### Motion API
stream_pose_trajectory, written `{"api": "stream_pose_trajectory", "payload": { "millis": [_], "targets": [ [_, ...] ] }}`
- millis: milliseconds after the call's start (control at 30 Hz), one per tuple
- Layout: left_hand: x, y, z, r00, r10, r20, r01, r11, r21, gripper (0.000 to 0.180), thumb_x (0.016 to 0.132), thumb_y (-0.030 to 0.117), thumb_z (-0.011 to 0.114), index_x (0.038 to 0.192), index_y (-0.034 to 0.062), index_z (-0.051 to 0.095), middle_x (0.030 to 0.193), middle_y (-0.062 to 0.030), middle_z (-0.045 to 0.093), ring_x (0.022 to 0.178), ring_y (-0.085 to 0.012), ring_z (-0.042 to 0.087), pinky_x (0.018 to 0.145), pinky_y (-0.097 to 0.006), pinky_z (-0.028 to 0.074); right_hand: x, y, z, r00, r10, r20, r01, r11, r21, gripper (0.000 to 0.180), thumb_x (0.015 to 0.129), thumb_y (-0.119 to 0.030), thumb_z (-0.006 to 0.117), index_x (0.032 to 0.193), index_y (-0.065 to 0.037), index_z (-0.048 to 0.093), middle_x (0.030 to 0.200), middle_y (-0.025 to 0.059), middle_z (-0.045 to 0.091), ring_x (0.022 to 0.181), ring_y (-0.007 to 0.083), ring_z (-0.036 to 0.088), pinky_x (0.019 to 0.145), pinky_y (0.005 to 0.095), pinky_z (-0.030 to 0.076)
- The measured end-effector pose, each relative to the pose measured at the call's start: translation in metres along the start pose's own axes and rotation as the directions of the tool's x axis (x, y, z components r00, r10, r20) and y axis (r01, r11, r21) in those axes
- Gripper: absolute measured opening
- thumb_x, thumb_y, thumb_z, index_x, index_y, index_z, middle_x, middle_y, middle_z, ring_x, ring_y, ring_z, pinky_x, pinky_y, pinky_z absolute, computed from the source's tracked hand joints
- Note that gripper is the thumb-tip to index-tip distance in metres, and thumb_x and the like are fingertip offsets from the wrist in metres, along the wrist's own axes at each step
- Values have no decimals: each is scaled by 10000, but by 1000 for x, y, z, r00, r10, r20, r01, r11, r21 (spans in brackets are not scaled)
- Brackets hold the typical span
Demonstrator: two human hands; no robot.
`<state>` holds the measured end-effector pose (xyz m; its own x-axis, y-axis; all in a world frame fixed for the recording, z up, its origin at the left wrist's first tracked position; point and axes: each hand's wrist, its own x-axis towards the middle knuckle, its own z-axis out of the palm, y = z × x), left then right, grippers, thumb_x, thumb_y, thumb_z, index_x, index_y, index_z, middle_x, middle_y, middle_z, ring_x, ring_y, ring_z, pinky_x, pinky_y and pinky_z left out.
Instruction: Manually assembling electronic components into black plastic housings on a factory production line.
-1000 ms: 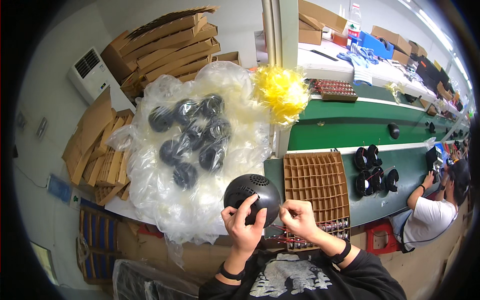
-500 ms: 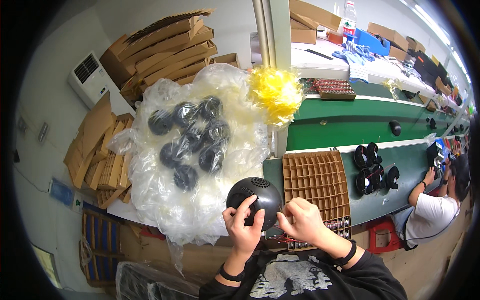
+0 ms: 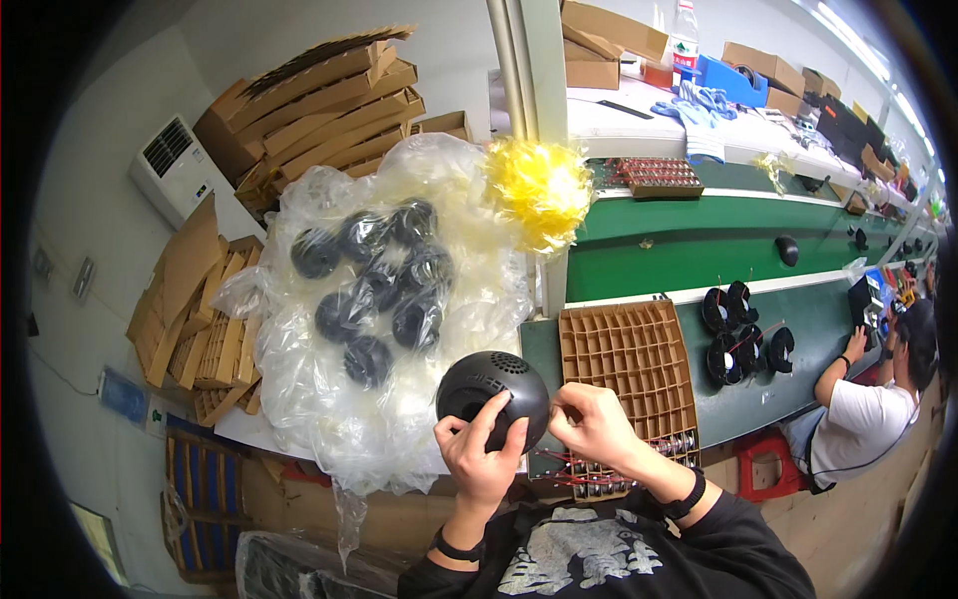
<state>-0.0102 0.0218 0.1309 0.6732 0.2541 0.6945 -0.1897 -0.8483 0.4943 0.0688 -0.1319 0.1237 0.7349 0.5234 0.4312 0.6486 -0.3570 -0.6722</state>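
A round black plastic housing [image 3: 527, 391] with a ring of small grille holes on its top is in front of me. My left hand [image 3: 479, 457] holds it from the near left, forefinger across a dark opening and thumb against its near side. My right hand [image 3: 596, 427] is closed in a pinch beside the housing's right edge; what its fingertips hold, if anything, is hidden. Just beyond that hand lies a cardboard divider tray [image 3: 624, 349], with metal cylindrical parts and red wires [image 3: 599, 479] in its near rows.
Several black round shells [image 3: 369, 361] lie under clear plastic film [image 3: 469, 270] at left. Open black shells [image 3: 748, 349] stand on the green bench to the right. A co-worker [image 3: 858, 419] sits farther right. A yellow tinsel bundle [image 3: 539, 195] hangs by the post [image 3: 544, 80].
The view has shifted slightly. The housing has shifted a little left and turned slightly in my left hand, and my right hand stays pinched beside it.
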Motion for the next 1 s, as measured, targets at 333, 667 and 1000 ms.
{"api": "stream_pose_trajectory", "payload": {
  "millis": [333, 667, 1000],
  "targets": [
    [1, -30, 15, 704, -670, 236, 520, 261, -813, 307, 940, 115, 534, 1218, -15, 547, 894, -5, 593, 745, -30, 503, 700, -180, 413, 3, -11, 7, 987, -147, -61, 156, 820, 550, 61, 747, 18, 614, 796, -18, 613, 754, 71, 618, 589, 138, 537, 526, 235, 427],
    [-1, -85, 3, 631, -771, -83, 487, 478, -731, 293, 943, 168, 553, 1186, 7, 569, 1068, -65, 598, 920, -112, 545, 828, -244, 430, 36, -16, -34, 852, -312, -421, 441, 860, 255, 68, 742, 33, 549, 700, -19, 558, 649, 56, 583, 550, 132, 506, 493, 250, 388],
    [-51, -77, -33, 757, -653, 2, 511, 591, -624, 262, 914, 62, 544, 1160, -24, 566, 652, 78, 451, 585, -6, 360, 545, -184, 291, 153, -10, -94, 754, -530, -387, 211, 755, -621, 141, 730, -24, 638, 722, -48, 500, 688, 94, 521, 643, 264, 552, 594, 354, 471]
  ]
}}
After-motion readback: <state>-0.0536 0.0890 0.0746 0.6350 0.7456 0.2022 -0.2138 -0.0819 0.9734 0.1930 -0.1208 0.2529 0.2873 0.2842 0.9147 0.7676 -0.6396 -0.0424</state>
